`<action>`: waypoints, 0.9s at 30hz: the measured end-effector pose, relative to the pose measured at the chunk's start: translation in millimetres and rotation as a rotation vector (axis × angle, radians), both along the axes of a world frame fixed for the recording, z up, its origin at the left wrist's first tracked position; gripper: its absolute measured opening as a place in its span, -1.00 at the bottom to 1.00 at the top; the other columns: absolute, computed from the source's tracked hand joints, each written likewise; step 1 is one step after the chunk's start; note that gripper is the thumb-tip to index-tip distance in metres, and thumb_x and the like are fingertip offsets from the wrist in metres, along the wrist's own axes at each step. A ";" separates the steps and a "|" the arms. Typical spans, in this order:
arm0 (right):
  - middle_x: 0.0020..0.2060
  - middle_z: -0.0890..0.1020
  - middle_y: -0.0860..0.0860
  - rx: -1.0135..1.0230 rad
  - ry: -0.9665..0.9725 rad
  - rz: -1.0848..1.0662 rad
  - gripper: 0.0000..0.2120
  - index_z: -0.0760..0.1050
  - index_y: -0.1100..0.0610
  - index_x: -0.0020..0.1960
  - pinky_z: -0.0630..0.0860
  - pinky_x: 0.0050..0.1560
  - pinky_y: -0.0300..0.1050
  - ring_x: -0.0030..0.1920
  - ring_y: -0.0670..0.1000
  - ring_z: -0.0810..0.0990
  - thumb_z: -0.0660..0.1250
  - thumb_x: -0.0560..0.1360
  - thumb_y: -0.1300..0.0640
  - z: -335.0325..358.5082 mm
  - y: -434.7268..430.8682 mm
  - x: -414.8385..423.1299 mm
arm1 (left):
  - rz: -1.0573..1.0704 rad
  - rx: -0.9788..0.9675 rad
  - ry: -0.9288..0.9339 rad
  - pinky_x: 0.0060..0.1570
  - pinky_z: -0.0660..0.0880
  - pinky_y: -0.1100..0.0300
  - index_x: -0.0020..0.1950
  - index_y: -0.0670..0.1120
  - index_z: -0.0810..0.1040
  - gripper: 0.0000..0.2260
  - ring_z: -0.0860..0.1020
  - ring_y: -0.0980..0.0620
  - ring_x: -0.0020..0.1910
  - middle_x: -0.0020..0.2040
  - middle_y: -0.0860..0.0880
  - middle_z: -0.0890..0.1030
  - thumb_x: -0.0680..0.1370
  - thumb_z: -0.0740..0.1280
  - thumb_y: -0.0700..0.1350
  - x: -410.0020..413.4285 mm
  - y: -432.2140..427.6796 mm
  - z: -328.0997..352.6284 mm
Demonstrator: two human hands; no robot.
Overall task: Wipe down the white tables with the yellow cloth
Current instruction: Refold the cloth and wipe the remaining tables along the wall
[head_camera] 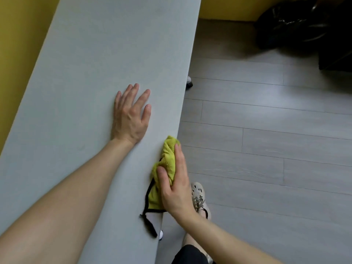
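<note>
The left hand (131,115) is laid palm-down on the long white table (95,54) w/ a matte flat top, approx. mid-width. Its fingers are straight and spread, and nothing is held. The left forearm is stretched along the tabletop, wrist straight.

The right hand (175,187) is clamped on the yellow cloth (167,159) of fluffy fabric w/ black trim. The thumb is pressed onto the bunched fabric on the top side and the fingers are laid along it at the table's edge. The cloth is bunched on the table's right-hand long edge, w/ a black trim strand trailing onto the top. The right forearm is brought in from beyond that edge.

Below the table edge a beige perforated shoe (199,195) is seen on the grey plank floor (266,149).
</note>
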State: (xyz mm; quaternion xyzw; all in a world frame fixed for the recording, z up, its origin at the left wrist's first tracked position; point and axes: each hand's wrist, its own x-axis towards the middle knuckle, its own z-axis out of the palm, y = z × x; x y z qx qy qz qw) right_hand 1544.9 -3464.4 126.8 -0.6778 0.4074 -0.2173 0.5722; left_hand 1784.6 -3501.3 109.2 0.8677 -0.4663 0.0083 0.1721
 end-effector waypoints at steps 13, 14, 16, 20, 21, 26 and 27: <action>0.66 0.36 -0.14 0.049 0.052 -0.170 -0.34 0.11 -0.18 0.75 0.39 0.53 -0.01 0.60 -0.03 0.39 0.27 0.73 -0.20 1.8 -39.7 43.5 | -0.051 0.123 0.096 0.66 0.24 -0.20 0.62 -0.06 0.50 -0.56 0.32 -0.14 0.69 0.69 -0.14 0.37 0.73 0.24 -0.03 -113.9 212.4 29.5; 0.68 0.33 -0.14 0.036 0.054 -0.164 -0.33 0.11 -0.15 0.76 0.34 0.54 -0.09 0.63 -0.06 0.35 0.30 0.73 -0.16 0.1 -5.7 25.9 | -0.046 0.125 0.077 0.66 0.24 -0.22 0.63 -0.06 0.48 -0.55 0.31 -0.14 0.70 0.70 -0.13 0.35 0.74 0.23 -0.03 -123.7 231.4 28.8; 0.71 0.26 -0.14 0.008 0.043 -0.118 -0.29 0.10 -0.08 0.77 0.24 0.59 -0.23 0.68 -0.12 0.24 0.34 0.72 -0.07 -1.2 59.1 -15.7 | -0.057 0.120 0.049 0.65 0.23 -0.27 0.67 -0.06 0.44 -0.54 0.26 -0.13 0.72 0.72 -0.13 0.31 0.75 0.21 -0.04 -141.7 263.9 24.2; 0.73 0.21 -0.11 0.027 0.029 0.011 -0.29 0.08 -0.05 0.77 0.09 0.56 -0.45 0.70 -0.16 0.17 0.33 0.73 -0.04 -6.4 129.8 -71.3 | -0.073 0.097 0.028 0.68 0.17 -0.31 0.72 -0.04 0.33 -0.52 0.15 -0.12 0.76 0.77 -0.11 0.20 0.78 0.16 -0.03 -154.1 283.4 13.0; 0.72 0.23 -0.08 0.007 0.022 0.024 -0.30 0.10 -0.02 0.77 0.10 0.55 -0.45 0.70 -0.13 0.19 0.32 0.72 -0.06 -7.4 126.1 -70.3 | -0.062 0.083 0.022 0.68 0.16 -0.31 0.72 -0.02 0.33 -0.52 0.15 -0.11 0.76 0.77 -0.10 0.20 0.78 0.15 -0.02 -154.4 282.0 10.5; 0.62 0.45 -0.07 -0.036 0.019 -0.141 -0.36 0.27 -0.01 0.72 0.36 0.59 -0.05 0.59 -0.03 0.42 0.30 0.68 -0.11 -6.4 33.1 -4.2 | -0.047 0.035 -0.004 0.70 0.15 -0.23 0.71 0.01 0.37 -0.52 0.17 -0.06 0.76 0.76 -0.08 0.23 0.77 0.14 0.00 -154.5 282.4 3.4; 0.58 0.49 -0.07 -0.032 0.034 -0.177 -0.37 0.28 -0.04 0.71 0.41 0.57 0.04 0.55 -0.01 0.47 0.31 0.69 -0.12 -4.0 17.6 7.3 | -0.042 0.030 -0.007 0.71 0.15 -0.22 0.71 0.01 0.38 -0.52 0.17 -0.06 0.76 0.76 -0.08 0.24 0.77 0.14 0.01 -154.0 282.5 2.6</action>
